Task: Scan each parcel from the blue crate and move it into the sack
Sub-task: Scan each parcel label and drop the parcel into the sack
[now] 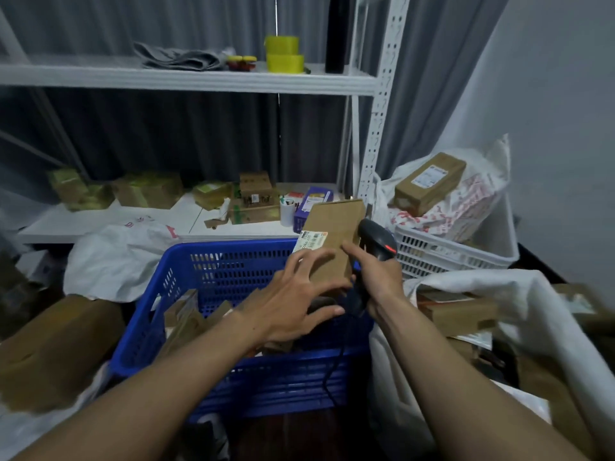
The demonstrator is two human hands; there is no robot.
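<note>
Above the blue crate [213, 271] the left hand [293, 304] spreads its fingers against a parcel [332, 227] while the right hand [379, 281] clamps the scanner [377, 239] beside it, so this looks like the scanning step, with the label [309, 242] needing aim next.

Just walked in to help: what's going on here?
A person is scanning parcels. The right hand grips a barcode scanner beside a labelled cardboard parcel raised over the blue crate. The left hand, fingers spread, is at the parcel's near face. More parcels lie in the crate; the white sack stands open to the right.
</note>
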